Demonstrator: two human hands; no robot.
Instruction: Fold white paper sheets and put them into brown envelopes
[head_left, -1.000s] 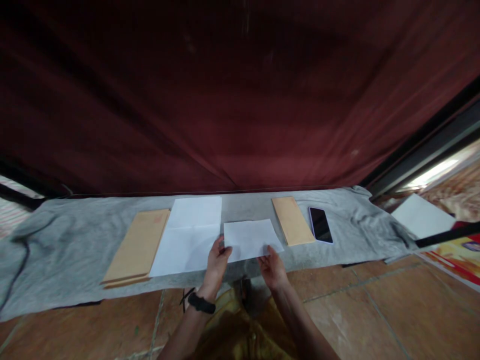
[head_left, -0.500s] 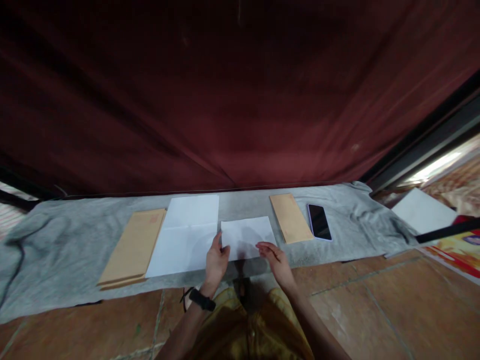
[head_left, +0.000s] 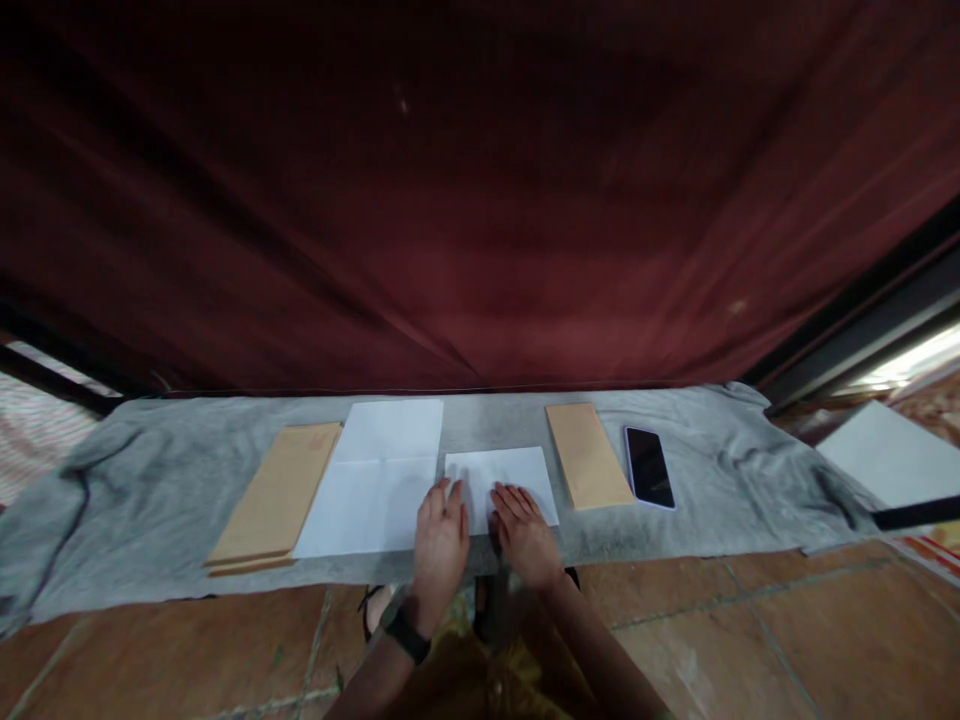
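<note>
A faint reddish printed mark sat in the far right corner of the top envelope in a pile of long brown paper envelopes at the left; it was too small to read. The edges at the near end showed at least two envelopes there. One more long brown paper envelope, plain on its upper face, lay to the right of centre; whether others lay under it could not be told.

Between them were two areas of white paper: a large white creased paper sheet just right of the pile, and one small white paper rectangle, flat on the grey cloth at the near middle. The left hand rested at the rectangle's near left corner, its fingers slightly spread. The right hand lay palm down on its near right part, fingers extended side by side.

One black-screened phone with a pale purple edge lay right of the single envelope. One black wristband circled the left wrist.
</note>
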